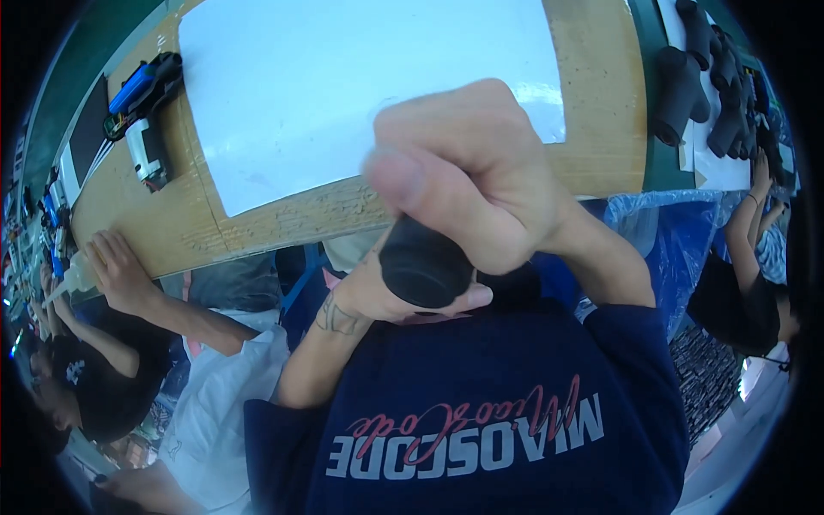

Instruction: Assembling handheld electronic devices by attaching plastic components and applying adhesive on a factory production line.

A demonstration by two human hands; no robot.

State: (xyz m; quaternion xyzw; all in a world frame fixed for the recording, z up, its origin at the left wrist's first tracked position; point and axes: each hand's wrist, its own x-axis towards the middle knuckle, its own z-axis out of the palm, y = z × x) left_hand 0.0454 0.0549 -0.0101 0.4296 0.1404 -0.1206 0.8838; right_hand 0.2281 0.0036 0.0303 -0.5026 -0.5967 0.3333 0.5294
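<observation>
Both my hands are raised close together in front of my navy shirt. My left hand [373, 287] is lower and wraps round a black cylindrical piece [427, 268] with a rounded end, its fingertip showing on the right side. Directly above, my right hand [481, 163] is closed in a fist, thumb bent over the fingers, right against the black piece. Whatever lies inside that fist is hidden, and the thumb is slightly blurred.
A white sheet [360, 94] covers part of the wooden table [601, 112]. At left lies an opened black device [154, 86] with a blue part and a silver motor [144, 154]. Several black angled housings [678, 99] are at right. A neighbour's hand [120, 266] holds a translucent bottle [77, 273].
</observation>
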